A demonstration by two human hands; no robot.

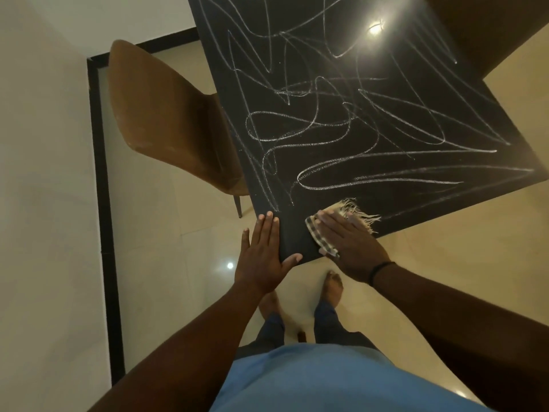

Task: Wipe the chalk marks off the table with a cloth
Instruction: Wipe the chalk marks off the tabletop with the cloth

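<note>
the cloth (319, 233) lies flat on the near corner of the black table (297, 242), a checked rag with a frayed fringe sticking out past my fingers toward the scribbles. it looks thin, soft and light, so i judge it will bunch and slide under me unless i keep weight spread over it; a flat palm in the middle of it seems the best hold, not a pinch at the loose fringe. my right hand (350, 245) presses down on it with straight fingers, nothing curled round it. my left hand (263, 257) is spread flat too, resting along the table's left edge with the thumb on the top near the corner, gripping nothing. the chalk marks (341, 138) loop over almost the whole top beyond the cloth, so i reckon nearly all the wiping is yet to do. a brown chair (160, 120) stands just beside the table's left side, on the pale tiled floor (178, 233).
</note>
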